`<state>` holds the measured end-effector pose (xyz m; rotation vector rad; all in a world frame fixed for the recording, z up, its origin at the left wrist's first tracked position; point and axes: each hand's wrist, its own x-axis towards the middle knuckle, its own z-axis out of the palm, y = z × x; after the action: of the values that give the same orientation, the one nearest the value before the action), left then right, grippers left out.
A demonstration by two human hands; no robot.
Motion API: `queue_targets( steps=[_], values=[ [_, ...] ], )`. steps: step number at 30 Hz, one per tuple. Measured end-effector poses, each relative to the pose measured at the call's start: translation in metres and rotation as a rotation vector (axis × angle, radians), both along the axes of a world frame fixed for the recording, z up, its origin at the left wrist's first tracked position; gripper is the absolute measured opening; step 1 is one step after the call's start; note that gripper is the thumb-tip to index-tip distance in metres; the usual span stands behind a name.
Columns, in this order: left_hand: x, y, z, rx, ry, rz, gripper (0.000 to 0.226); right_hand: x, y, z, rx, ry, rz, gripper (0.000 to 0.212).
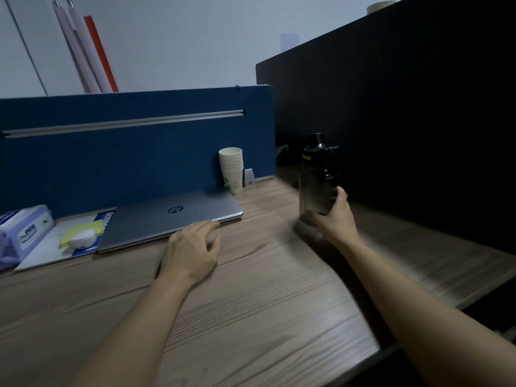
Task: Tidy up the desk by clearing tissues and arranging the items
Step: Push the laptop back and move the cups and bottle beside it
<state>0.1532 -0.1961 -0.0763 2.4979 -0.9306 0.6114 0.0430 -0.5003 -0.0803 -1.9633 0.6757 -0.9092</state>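
- Tabletop [265,303]: wood-grain surface, bounded at the rear by a blue partition [125,152] and on the right by a dark cabinet wall [405,121].
- Laptop [170,219]: silver, lid closed, lying flat against the foot of the blue partition.
- White booklet [53,247]: flat on the tabletop, just left of the laptop, its right edge tucked under the laptop.
- Tissue pack [22,233]: soft purple-and-white pack at the far left edge, resting beside the booklet.
- Dark bottle [317,180]: smoky translucent body, black cap, upright at the right of the tabletop, base blurred.
- Right hand [333,219]: fingers and thumb wrapped round the lower part of the bottle, grasping it.
- Left hand [192,247]: palm down on the tabletop, fingers loosely bent and released, fingertips at the laptop's front edge; contact cannot be confirmed.
- Paper cups [231,170]: nested stack, upright at the partition's right end, behind the laptop's far corner.
- Small white round object [83,238]: sits on a yellow-green pad on the booklet.
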Motion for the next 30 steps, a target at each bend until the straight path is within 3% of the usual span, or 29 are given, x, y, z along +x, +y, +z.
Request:
queue_targets(
  steps=[15,22,30],
  values=[
    [0.085,-0.027,0.002,-0.035,-0.029,0.027,0.029,0.098,0.019,0.003,-0.143,0.058,0.195,0.102],
    [0.103,-0.035,-0.001,0.024,-0.032,0.05,0.032,0.144,0.01,0.0,-0.213,0.089,0.2,0.091],
    [0.106,-0.034,-0.003,0.001,-0.013,0.061,0.03,0.187,-0.005,0.002,-0.133,0.115,0.214,0.093]
  ],
)
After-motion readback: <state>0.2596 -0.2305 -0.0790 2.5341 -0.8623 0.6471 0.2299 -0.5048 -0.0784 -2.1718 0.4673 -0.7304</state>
